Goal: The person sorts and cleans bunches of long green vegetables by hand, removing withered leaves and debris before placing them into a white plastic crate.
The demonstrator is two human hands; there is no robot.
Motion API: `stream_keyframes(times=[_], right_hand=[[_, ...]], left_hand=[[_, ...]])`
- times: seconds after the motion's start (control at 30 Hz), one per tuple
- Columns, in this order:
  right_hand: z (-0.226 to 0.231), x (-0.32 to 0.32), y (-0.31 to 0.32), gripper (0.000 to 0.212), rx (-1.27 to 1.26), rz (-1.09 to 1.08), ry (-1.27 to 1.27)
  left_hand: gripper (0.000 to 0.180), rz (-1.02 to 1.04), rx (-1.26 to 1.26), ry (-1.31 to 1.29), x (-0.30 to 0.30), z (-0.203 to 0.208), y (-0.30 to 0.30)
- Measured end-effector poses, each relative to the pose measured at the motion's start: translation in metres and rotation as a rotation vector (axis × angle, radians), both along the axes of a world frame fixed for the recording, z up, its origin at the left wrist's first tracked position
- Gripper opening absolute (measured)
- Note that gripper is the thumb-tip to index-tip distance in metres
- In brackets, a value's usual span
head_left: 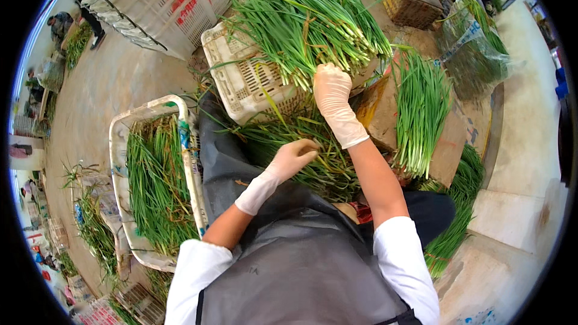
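The right hand (330,87), in a white glove, reaches forward and closes its fingers over the root ends of a big heap of chives (307,18) lying on an upturned white crate (238,78). The left hand (295,155), also gloved, is curled shut around a few stalks from the loose chives on the grey apron (289,253) in the lap. A white basket (123,162) of trimmings stands at the person's left. A neat bundle (421,108) lies on a box (445,144) at the right.

Matt, seemingly rubber gloves (330,93), perforated plastic crate (232,78), smooth grey apron (295,265)
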State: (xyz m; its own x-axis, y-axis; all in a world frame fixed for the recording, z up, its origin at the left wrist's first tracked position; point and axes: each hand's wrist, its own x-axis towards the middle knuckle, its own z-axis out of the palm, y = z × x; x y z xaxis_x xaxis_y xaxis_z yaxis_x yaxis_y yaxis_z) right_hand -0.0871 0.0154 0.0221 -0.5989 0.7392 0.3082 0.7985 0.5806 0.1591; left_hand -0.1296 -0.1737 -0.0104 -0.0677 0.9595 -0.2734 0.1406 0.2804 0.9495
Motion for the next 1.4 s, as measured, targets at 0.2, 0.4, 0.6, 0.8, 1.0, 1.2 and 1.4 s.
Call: stream_keyframes(times=[0.2,0.4,0.6,0.8,1.0,1.2,1.4], right_hand=[[0.031,-0.005,-0.078,0.021,-0.519,0.038,0.863],[-0.01,0.003,-0.186,0.023,-0.959,0.024,0.806],[-0.046,0.006,-0.201,0.012,-1.494,-0.084,1.255],[-0.043,0.018,-0.195,0.009,-1.238,0.044,1.309],[-0.058,0.099,-0.151,0.019,-1.191,-0.018,0.714],[-0.002,0.018,-0.195,0.055,-0.44,0.298,0.238],[-0.037,-0.003,-0.191,0.026,-0.76,0.231,0.56]], left_hand=[[0.027,0.53,0.191,-0.309,-0.062,0.011,-0.053],[0.025,0.687,0.041,-0.736,-0.089,-0.015,-0.032],[0.03,0.686,0.019,-0.893,-0.074,-0.025,-0.061],[0.028,0.756,0.144,-0.871,-0.057,-0.002,-0.062],[0.032,1.059,0.296,-0.751,-0.123,-0.017,-0.08],[0.03,0.946,0.037,-0.542,-0.079,-0.011,-0.061],[0.028,0.671,0.14,-0.723,-0.061,-0.018,-0.065]])
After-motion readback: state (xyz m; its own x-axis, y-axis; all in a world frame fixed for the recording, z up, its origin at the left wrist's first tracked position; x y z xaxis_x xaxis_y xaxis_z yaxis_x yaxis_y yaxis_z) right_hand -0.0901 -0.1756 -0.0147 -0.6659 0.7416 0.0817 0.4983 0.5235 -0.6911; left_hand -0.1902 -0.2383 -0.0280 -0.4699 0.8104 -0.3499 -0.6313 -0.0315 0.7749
